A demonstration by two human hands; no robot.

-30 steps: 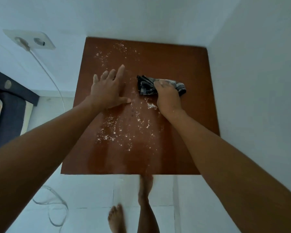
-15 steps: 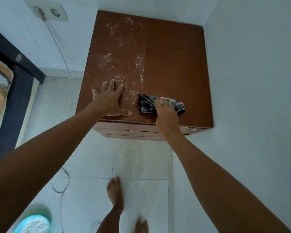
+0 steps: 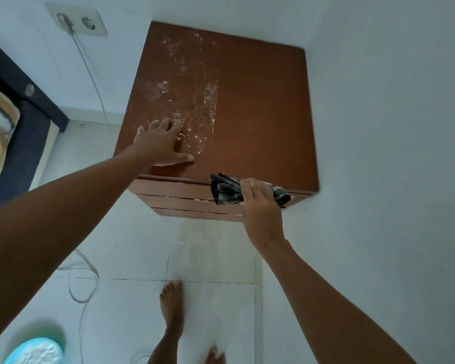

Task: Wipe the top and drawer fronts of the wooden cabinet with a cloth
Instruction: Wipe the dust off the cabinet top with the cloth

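Note:
The wooden cabinet (image 3: 260,106) stands in a white corner, seen from above, its brown top streaked with white powder (image 3: 192,106) on the left half. My left hand (image 3: 159,143) lies flat, fingers spread, near the top's front left edge. My right hand (image 3: 260,208) grips a dark checked cloth (image 3: 225,190) at the front edge, over the upper drawer fronts (image 3: 179,195). Thin white lines of powder sit along the drawer gaps.
White walls close in behind and to the right of the cabinet. A wall socket (image 3: 76,21) with a white cable (image 3: 97,90) trailing to the tiled floor is at left. A bed (image 3: 8,122) is far left, a turquoise tub (image 3: 37,350) bottom left, my bare feet (image 3: 171,308) below.
My right hand has pulled the cloth toward me across the top and over the front edge onto the drawer fronts. My left hand stays pressed on the top. My view has backed away.

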